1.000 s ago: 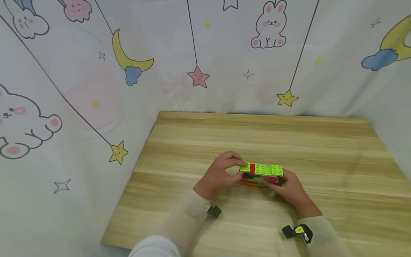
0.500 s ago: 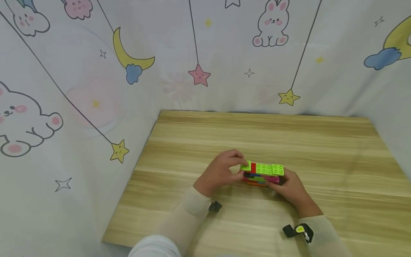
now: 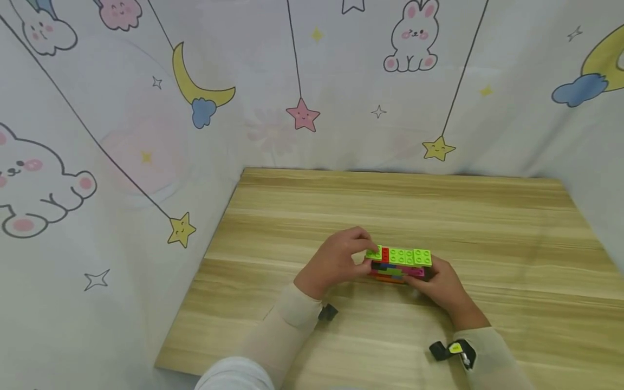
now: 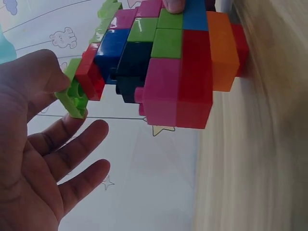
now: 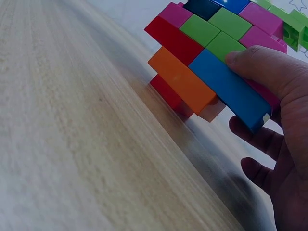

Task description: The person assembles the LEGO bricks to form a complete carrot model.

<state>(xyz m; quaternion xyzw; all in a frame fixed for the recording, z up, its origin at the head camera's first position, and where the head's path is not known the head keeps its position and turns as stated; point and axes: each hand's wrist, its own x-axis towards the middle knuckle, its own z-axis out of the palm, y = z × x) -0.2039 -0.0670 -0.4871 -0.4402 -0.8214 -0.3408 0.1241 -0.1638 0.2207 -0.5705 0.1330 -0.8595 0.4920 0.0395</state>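
A stack of toy building bricks [image 3: 390, 271] stands on the table between my hands, with staggered rows in red, orange, blue, green, pink and dark colours. Light green bricks and a red brick [image 3: 385, 254] make up its top row. My left hand [image 3: 336, 262] pinches a light green brick [image 4: 74, 108] at the top row's left end, between thumb and index finger; the other fingers are spread apart. My right hand [image 3: 446, 284] grips the stack's right side, its thumb [image 5: 250, 65] against the green and blue bricks. The stack's far side is hidden.
The wooden table [image 3: 273, 216] stretches around the stack. White cloth [image 3: 263, 81] printed with rabbits, stars and moons hangs behind it and along the sides. A black wrist camera [image 3: 327, 312] sits by the left sleeve, another camera [image 3: 439, 351] by the right.
The head view has shifted slightly. Both hands keep their holds on the bricks, and the stack stays in place on the table.
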